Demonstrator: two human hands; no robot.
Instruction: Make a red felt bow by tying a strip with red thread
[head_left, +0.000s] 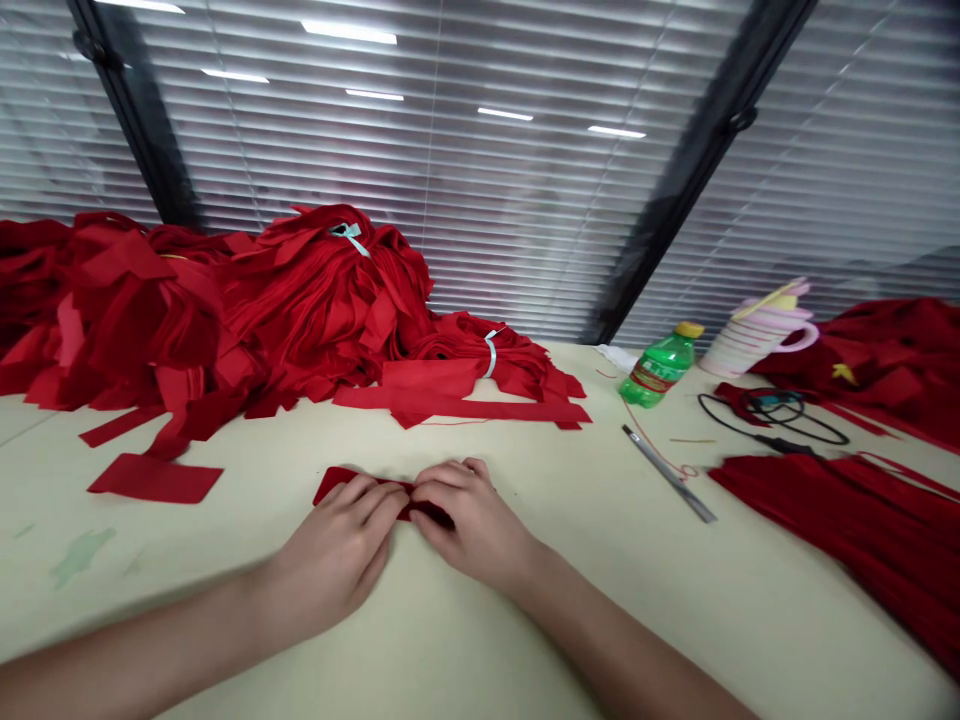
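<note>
A small dark red fabric strip (pixel 330 484) lies on the pale table under both hands at the middle of the view. My left hand (pixel 345 545) rests on its left part, fingers curled and pressed together at the cloth. Close beside it, my right hand (pixel 469 515) pinches the strip's right part between thumb and fingers. The fingertips of the two hands nearly meet, and they hide much of the strip. To the left lies a flat red fabric piece (pixel 161 478), apart from the hands.
Behind the hands, red fabric bundles (pixel 315 300) are heaped along the window blinds. At right are a green bottle (pixel 660 368), a striped mug (pixel 750 335), a grey metal ruler-like strip (pixel 670 475), a black cable (pixel 780 425) and a dark red fabric stack (pixel 840 520).
</note>
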